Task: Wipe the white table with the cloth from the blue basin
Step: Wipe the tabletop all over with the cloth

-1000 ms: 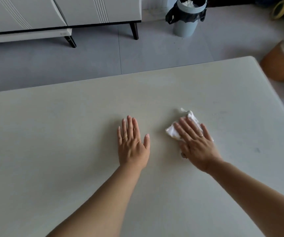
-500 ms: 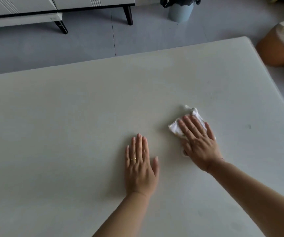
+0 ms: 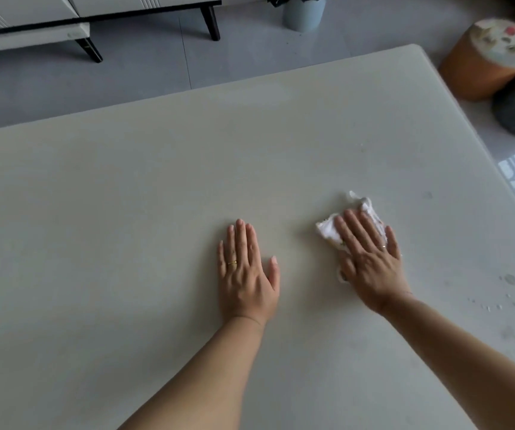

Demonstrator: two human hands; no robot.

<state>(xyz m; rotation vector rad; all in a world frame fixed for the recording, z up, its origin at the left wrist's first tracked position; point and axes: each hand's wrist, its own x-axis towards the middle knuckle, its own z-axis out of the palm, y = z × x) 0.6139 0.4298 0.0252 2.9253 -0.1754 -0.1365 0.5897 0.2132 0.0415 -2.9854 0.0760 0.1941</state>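
White cloth [image 3: 330,229] lies mostly hidden beneath the flat, spread right hand [image 3: 371,259]; left hand [image 3: 246,274] flat, empty, on the table [image 3: 125,212].

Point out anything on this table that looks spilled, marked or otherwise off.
Small wet spots and droplets dot the white table near its right edge, to the right of the right hand pressing the cloth. A fainter smudge sits farther back. The left hand lies flat on clean surface.

Grey tiled floor [image 3: 144,79]; white cabinet [image 3: 94,7] on black legs; orange stool [image 3: 482,63]; grey bin [image 3: 304,10].
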